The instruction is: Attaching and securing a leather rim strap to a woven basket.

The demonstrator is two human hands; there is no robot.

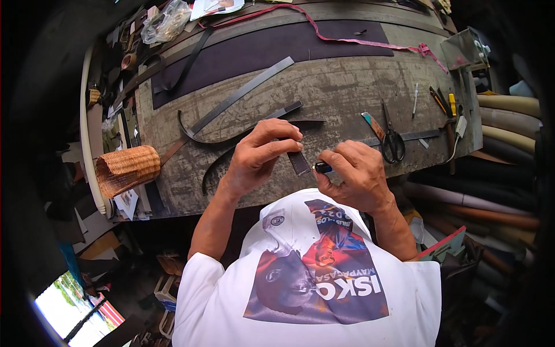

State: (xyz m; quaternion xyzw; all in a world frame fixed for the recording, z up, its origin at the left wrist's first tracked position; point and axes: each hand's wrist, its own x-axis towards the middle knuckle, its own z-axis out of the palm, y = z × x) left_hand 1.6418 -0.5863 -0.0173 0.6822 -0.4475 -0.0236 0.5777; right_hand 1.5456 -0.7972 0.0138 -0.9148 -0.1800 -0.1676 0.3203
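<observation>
My left hand [254,156] pinches a short dark leather strip [299,164] upright over the worktable, its lower end pointing toward me. Just right of that end, my right hand [355,176] is closed round a small dark-blue lighter [324,168], its metal top close to the strip's edge; whether a flame shows cannot be told. Long dark straps [207,139] and a steel ruler [243,95] lie beyond my left hand. Black scissors [394,144] and an orange-and-teal cutter [374,126] lie to the right of my right hand.
A wicker cylinder [127,168] sits at the table's [173,191] left. Purple leather [266,46] and a pink ribbon [393,45] stretch along the back. Pens [439,101], a white cord [459,133] and a metal box [465,52] are at the right, beside rolled material [509,121].
</observation>
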